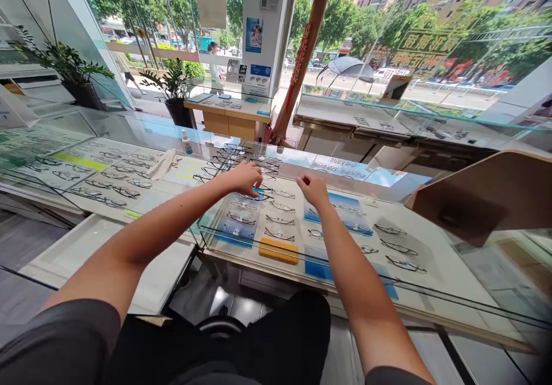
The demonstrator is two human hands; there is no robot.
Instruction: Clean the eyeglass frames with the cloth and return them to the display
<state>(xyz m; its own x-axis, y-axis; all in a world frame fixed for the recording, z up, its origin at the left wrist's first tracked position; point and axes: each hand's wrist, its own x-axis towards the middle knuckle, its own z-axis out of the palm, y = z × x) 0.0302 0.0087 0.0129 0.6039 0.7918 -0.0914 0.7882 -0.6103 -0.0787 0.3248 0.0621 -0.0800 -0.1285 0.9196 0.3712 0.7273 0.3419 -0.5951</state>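
My left hand (245, 178) is over the glass counter, palm down, with its fingers and thumb curled at a dark-framed pair of eyeglasses (264, 196). The exact grip is partly hidden by the hand. To the right, my right hand (314, 191) hovers above the counter, its fingers curled together and nothing visible in them. Around the left hand, several dark eyeglasses (207, 169) lie in rows. Below the glass top, more eyeglasses (280, 220) are set out in columns, some on blue cards (338, 201).
An orange case (278, 250) lies near the front of the display. A spray bottle (186, 142) and a pale cloth (162, 165) are on the left. A brown board (487, 192) juts in at right. An open drawer (107, 253) extends at lower left.
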